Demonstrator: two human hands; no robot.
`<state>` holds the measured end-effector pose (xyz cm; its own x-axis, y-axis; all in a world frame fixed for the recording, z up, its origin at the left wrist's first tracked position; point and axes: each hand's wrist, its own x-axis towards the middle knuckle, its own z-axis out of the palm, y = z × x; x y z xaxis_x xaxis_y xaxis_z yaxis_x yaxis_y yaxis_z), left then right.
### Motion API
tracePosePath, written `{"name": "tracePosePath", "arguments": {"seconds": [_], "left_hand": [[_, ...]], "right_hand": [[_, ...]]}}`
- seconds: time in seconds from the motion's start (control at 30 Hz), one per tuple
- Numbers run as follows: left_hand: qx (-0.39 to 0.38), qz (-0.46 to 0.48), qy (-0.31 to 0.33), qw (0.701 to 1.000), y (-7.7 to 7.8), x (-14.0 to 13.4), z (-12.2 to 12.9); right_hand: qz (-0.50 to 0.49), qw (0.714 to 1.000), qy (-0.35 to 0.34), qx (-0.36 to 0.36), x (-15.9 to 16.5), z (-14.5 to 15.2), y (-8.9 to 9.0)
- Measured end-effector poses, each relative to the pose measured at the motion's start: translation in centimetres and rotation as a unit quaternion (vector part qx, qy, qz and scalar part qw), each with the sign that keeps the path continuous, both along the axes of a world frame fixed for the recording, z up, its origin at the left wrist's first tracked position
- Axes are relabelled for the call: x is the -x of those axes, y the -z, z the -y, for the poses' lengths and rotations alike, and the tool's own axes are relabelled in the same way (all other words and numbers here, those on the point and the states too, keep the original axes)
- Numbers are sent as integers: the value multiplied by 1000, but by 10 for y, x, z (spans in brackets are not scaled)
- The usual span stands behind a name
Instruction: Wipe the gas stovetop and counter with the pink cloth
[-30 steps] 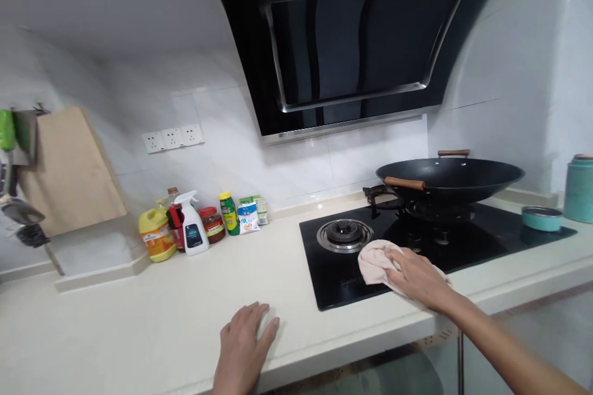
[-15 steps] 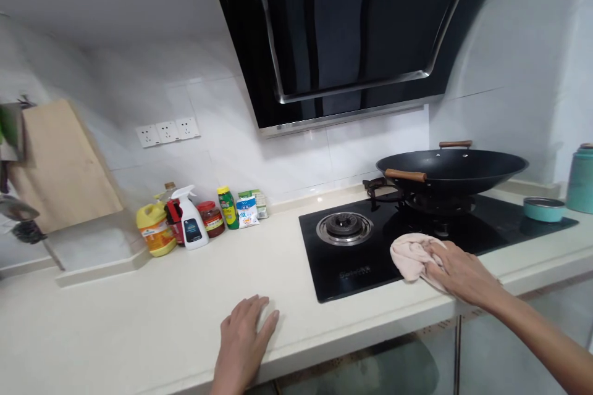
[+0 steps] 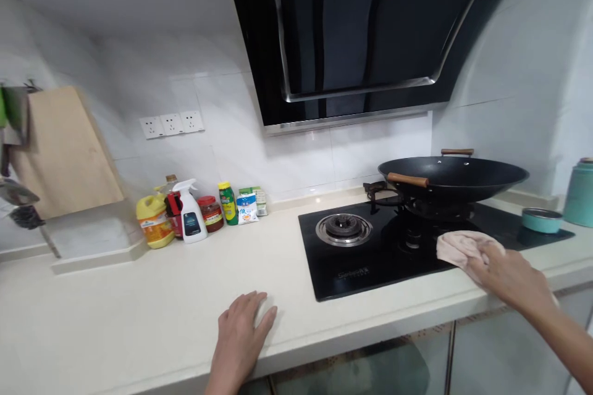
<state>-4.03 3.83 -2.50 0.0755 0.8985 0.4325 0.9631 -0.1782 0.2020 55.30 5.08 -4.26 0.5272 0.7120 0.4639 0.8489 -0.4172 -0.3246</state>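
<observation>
My right hand (image 3: 512, 278) grips a pale pink cloth (image 3: 466, 247), which lies over the front edge of the black glass gas stove (image 3: 370, 274). My left hand (image 3: 241, 330) rests on the white countertop (image 3: 152, 315) near its front edge, fingers apart and nothing in them. A bare burner (image 3: 344, 228) sits at the stove's left. On the right burner stands a large black wok (image 3: 451, 176) with wooden handles, behind the cloth. A small turquoise bowl (image 3: 542, 220) is on the stove's right end, beyond my right hand.
Along the back wall stand a yellow jug (image 3: 154, 222), a white spray bottle (image 3: 191, 213), a red-lidded jar (image 3: 210, 215), a green bottle (image 3: 228, 203) and a white packet (image 3: 247, 208). A dark range hood (image 3: 352, 43) overhangs the stove. A cutting board (image 3: 67, 154) hangs left.
My right hand has slid the cloth to the right along the stove's front edge, uncovering a knob. My left hand stays in nearly the same place.
</observation>
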Motion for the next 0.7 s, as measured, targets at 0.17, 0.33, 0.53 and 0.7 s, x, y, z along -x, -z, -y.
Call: {"name": "tracePosePath", "arguments": {"seconds": [0.17, 0.33, 0.53, 0.7], "left_hand": [[13, -3, -9, 1000, -3, -1, 0], [27, -6, -11, 1000, -5, -2, 0], [37, -15, -21, 999, -8, -2, 0], [27, -35, -23, 999, -7, -1, 0]], "right_hand": [[49, 997, -48, 33, 66, 15, -2], [102, 983, -150, -29, 160, 32, 2], [72, 932, -315, -161, 271, 51, 5], [41, 874, -434, -215, 346, 59, 4]]}}
